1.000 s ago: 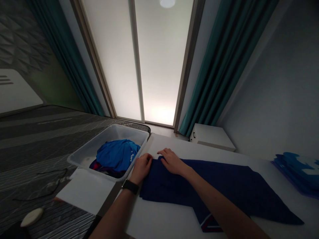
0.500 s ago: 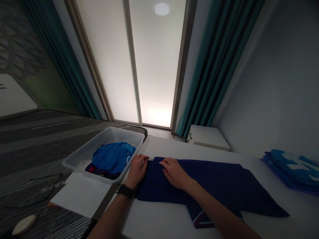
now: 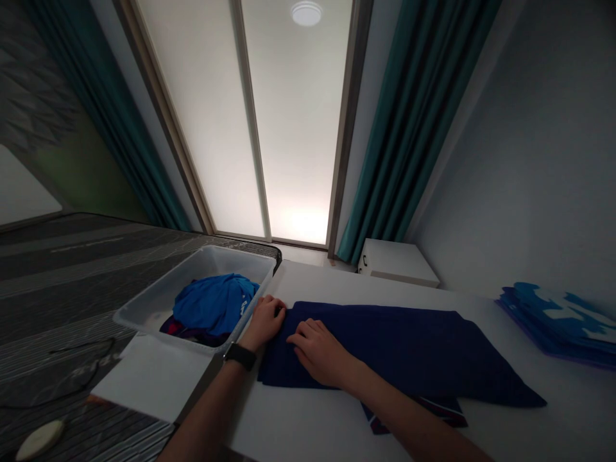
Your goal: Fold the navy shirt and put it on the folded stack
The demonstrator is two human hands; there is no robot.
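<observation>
A dark navy shirt point(image 3: 399, 346) lies folded lengthwise on the white table, its collar with red and white trim point(image 3: 445, 410) sticking out at the near side. At the shirt's far left corner is my left hand point(image 3: 266, 319), fingers curled and closed at the edge of the cloth; a black watch is on that wrist. My right hand point(image 3: 321, 351) rests on top of the left part of the shirt, its fingers loosely stretched and a little apart. My right forearm crosses over the near edge and hides part of the collar.
A translucent plastic bin point(image 3: 139, 314) with a crumpled blue shirt point(image 3: 212, 305) and darker clothes stands left of the table point(image 3: 289, 420). A stack of folded blue garments point(image 3: 561, 321) lies at the far right. A white cabinet point(image 3: 399, 260) stands behind the table.
My right hand has slid nearer and to the left across the shirt. More of the collar is now covered by the cloth and forearm. My left hand stays at the corner.
</observation>
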